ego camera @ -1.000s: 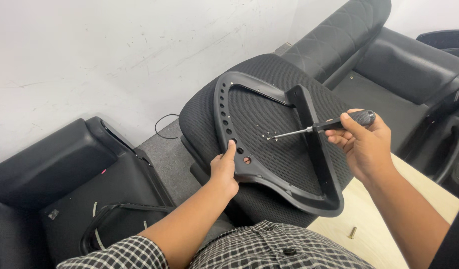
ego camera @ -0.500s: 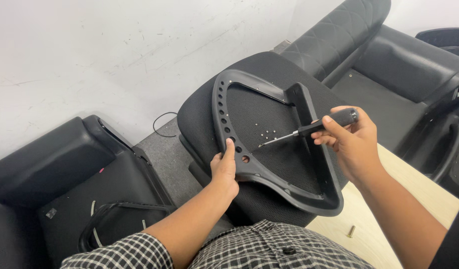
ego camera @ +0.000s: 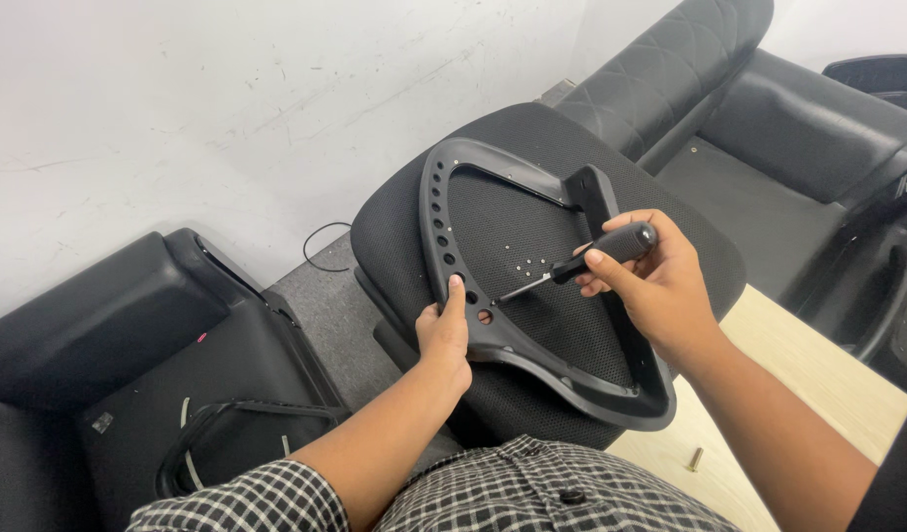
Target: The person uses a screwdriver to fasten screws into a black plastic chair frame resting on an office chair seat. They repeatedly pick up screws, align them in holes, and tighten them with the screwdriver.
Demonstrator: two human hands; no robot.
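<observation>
Frame (ego camera: 532,365), black plastic, lies on seat cushion (ego camera: 394,236), centre. Left hand (ego camera: 446,335) clamps its near-left rim, thumb on top. Right hand (ego camera: 650,281) closed around screwdriver (ego camera: 582,264), tip by a rim hole. Advice: seat tip squarely, keep frame pinned.

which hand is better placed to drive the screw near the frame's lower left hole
Right. The right hand holds the screwdriver, tip aimed toward the holes by the left thumb. The left hand grips the black frame, steadying it.
</observation>
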